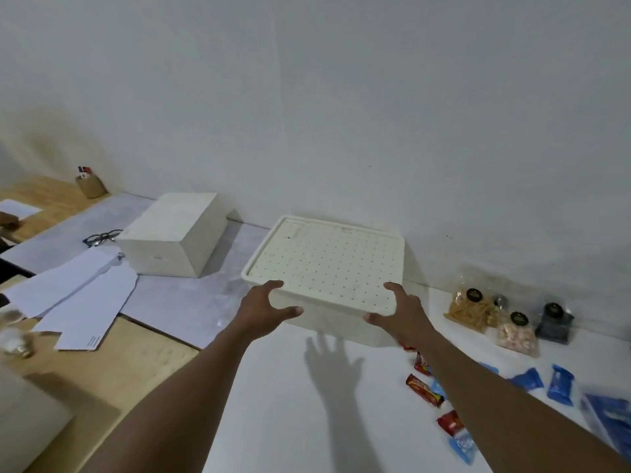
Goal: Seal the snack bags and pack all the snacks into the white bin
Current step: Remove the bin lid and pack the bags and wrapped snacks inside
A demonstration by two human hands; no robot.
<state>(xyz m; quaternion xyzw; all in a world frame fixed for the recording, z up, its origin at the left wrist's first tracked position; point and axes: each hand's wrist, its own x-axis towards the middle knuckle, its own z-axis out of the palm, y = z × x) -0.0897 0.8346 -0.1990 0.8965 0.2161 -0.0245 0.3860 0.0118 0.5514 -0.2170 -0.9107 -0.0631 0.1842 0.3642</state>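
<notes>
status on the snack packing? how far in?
Done: nothing visible yet; the white bin has its lid on. In hand: the left hand and right hand grip the lid's front edge, likely to open it. Left: the three clear snack bags, red bars and blue packets all lie on the table outside the bin. Can't tell whether the bags are sealed.

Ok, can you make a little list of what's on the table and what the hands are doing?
bin: white, on the table, lid on
left hand: grips the lid's near edge
right hand: grips the lid's near edge
snack bags: three, right of the bin, outside it
small snacks: red and blue wrappers, loose on the table
</notes>
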